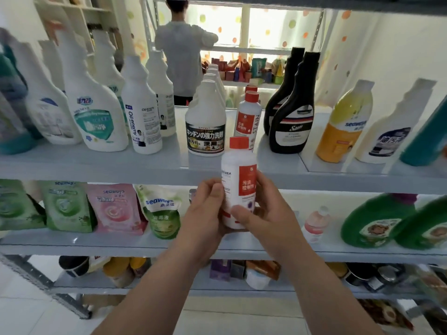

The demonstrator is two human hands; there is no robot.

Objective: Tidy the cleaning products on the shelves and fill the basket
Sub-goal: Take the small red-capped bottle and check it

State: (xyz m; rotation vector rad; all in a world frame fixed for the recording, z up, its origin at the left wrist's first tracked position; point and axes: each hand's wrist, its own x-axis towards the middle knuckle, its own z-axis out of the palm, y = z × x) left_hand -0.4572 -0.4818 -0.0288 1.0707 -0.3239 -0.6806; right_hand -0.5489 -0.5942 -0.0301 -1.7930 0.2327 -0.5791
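Both hands gripped one white bottle with a red cap. The left hand wrapped the bottle's left side and base. The right hand held its right side, with the thumb laid across the lower front of the label. The bottle stood upright in the air, just in front of the front edge of the upper shelf, near the middle of its length.

Upper shelf, from the left end to the right end:
- white spray bottles in rows, then an "Oil enemy" bottle;
- a row of white bottles, the front one with a dark Japanese label;
- a matching red-capped bottle directly behind the held one, with another behind it;
- two black bottles, one behind the other;
- a yellow and orange bottle, then a further white bottle at the right end.

The middle shelf carried green and pink refill pouches along its left half, a small clear bottle right of the hands, and green jugs at the right end. The bottom shelf held mixed jars and boxes, too blurred to identify.

Behind the shelving, another person faced a second rack beside a window with a dotted curtain. The floor was pale tile.
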